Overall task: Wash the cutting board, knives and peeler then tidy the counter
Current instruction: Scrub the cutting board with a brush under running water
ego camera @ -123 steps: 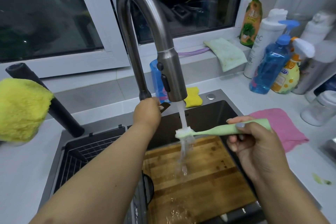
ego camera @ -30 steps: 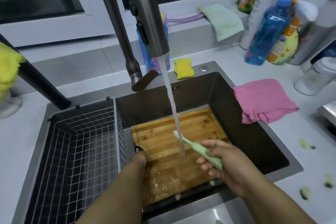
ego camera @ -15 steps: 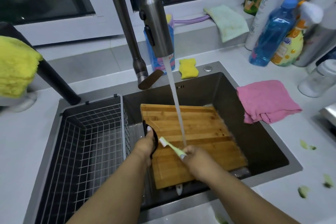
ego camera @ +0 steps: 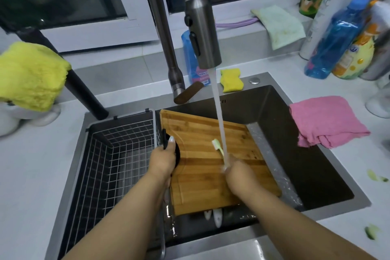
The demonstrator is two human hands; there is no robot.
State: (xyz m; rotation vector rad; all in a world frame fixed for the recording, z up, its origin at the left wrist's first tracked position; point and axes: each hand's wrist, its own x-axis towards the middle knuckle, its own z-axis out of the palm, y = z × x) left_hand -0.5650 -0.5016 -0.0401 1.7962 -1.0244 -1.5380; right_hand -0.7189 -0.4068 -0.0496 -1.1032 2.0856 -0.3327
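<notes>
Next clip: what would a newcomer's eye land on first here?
The wooden cutting board tilted up in the sink, under water running from the tall faucet. The left hand grips its black handle at the left edge while the right hand holds a green brush against it. A pink cloth lies on the counter right of the sink.

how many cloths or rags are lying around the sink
3: a yellow cloth draped over something on the counter at left, a pale green cloth hanging off the window ledge, and a pink cloth on the counter right of the sink. Others may lie out of view.
</notes>
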